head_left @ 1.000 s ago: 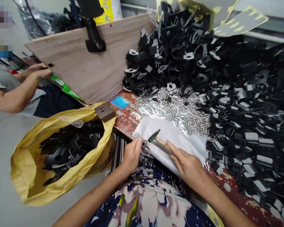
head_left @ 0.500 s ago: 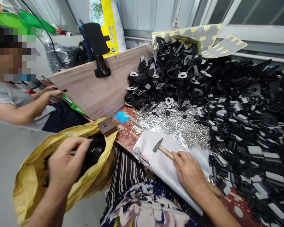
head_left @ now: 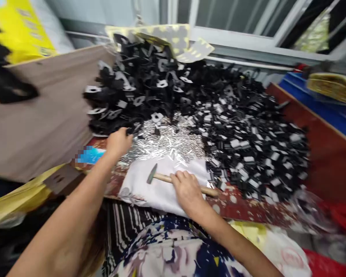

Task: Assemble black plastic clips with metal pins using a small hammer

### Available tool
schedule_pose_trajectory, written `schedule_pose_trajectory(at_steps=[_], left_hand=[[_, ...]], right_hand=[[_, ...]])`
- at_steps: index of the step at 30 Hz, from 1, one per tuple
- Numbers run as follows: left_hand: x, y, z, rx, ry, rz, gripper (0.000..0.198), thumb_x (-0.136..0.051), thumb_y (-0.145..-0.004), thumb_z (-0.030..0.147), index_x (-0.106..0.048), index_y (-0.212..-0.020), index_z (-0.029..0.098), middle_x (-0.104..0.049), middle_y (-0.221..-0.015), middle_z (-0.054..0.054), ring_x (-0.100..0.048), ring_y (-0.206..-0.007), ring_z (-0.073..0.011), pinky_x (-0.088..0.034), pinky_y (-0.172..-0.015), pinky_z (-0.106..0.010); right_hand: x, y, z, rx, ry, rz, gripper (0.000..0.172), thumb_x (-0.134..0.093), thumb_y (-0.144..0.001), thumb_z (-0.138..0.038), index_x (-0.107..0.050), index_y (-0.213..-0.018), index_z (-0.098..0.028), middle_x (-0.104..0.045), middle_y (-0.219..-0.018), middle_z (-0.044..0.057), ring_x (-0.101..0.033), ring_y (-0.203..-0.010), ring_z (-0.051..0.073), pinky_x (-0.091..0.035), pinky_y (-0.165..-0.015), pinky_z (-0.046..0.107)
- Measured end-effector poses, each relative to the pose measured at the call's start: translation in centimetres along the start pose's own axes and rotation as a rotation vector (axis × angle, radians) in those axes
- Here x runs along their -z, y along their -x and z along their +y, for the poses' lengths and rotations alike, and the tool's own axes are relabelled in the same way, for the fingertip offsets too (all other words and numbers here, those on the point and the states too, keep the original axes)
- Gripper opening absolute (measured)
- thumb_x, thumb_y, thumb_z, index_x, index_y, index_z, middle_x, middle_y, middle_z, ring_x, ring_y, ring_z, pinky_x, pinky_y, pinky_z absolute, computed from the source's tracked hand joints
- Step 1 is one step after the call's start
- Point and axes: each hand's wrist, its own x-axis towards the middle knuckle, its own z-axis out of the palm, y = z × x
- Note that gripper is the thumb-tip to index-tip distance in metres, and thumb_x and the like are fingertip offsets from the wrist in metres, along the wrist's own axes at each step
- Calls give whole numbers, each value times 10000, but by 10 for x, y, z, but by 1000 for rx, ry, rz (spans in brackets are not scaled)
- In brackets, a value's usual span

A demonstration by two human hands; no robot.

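A hammer (head_left: pixel 163 177) with a wooden handle lies across a white sheet (head_left: pixel 138 179); my right hand (head_left: pixel 187 190) is closed round its handle. My left hand (head_left: pixel 119 143) reaches to the near left edge of a heap of black plastic parts (head_left: pixel 144 86). Its thumb and finger close on a black plastic part (head_left: pixel 129 131) there, though blur hides the exact grip. Beside that hand, a spread of small silvery metal pins (head_left: pixel 173 140) lies between the heap and the sheet.
Smaller black pieces with white faces (head_left: pixel 245 154) cover the right of the worn red tabletop (head_left: pixel 242 206). A wooden board (head_left: pixel 54 111) stands at left. A brown block (head_left: pixel 64 179) sits by a yellow sack (head_left: pixel 20 188). A blue item (head_left: pixel 90 155) lies near the board.
My left hand has moved from above the yellow sack to the heap of black parts. My right hand still holds the hammer on the sheet. The view has turned to the right.
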Motion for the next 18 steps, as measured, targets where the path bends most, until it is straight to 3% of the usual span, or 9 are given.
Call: schedule_pose_trajectory(at_steps=[2, 5, 8, 10, 13, 15, 16, 18], left_hand=[[3, 1, -3, 17, -97, 32, 215, -645, -831, 175, -677, -1033, 109, -720, -747, -61, -669, -1011, -312, -467, -964, -431], [17, 14, -11, 64, -93, 128, 237, -549, -867, 168, -624, -1092, 171, -660, -660, 18, -686, -765, -237, -546, -788, -384], [31, 37, -21, 54, 335, 259, 208, -613, -722, 161, -591, -916, 235, -648, -624, 68, -656, -594, -166, -543, -625, -282], [36, 55, -31, 37, 531, 167, 201, -689, -628, 195, -575, -787, 238, -645, -586, 75, -628, -542, -150, -523, -586, -258], [33, 81, -51, 189, 584, -178, 294, -837, -527, 247, -617, -721, 227, -673, -613, 61, -588, -509, -132, -461, -527, -227], [24, 92, -64, 289, 581, -348, 320, -889, -508, 276, -635, -692, 214, -662, -614, 54, -561, -518, -118, -404, -503, -195], [20, 95, -69, 297, 578, -387, 301, -887, -533, 297, -659, -713, 218, -642, -595, 54, -552, -530, -115, -392, -507, -188], [13, 96, -75, 256, 493, -281, 260, -842, -607, 346, -725, -813, 238, -590, -532, 59, -547, -540, -125, -421, -531, -201]], right_hand=[[-1, 0, 1, -19, -5, -18, 256, -625, -943, -146, -650, -1189, -213, -696, -1010, 60, -591, -916, 263, -445, -745, 414], [4, -1, 3, -25, -20, -28, 216, -634, -939, -151, -650, -1144, -217, -701, -1007, 48, -597, -909, 255, -444, -731, 410], [9, -2, 2, -28, -40, -29, 199, -613, -925, -101, -655, -1090, -204, -702, -997, 57, -602, -905, 256, -441, -723, 416], [11, -2, -1, -31, -60, -32, 213, -593, -913, -71, -659, -1072, -197, -701, -992, 67, -605, -903, 263, -443, -724, 422], [14, -2, 1, -27, -102, -32, 252, -565, -915, -59, -659, -1105, -195, -702, -997, 80, -607, -906, 278, -456, -737, 426], [20, 3, 11, 13, -167, -25, 292, -583, -926, -88, -645, -1183, -211, -709, -1026, 62, -617, -930, 260, -479, -771, 399], [25, 8, 21, 33, -208, -17, 307, -589, -938, -111, -634, -1221, -222, -712, -1052, 46, -625, -948, 239, -491, -797, 373], [35, 22, 46, 11, -271, 21, 271, -557, -978, -149, -630, -1228, -226, -711, -1081, 32, -635, -966, 198, -499, -836, 324]])
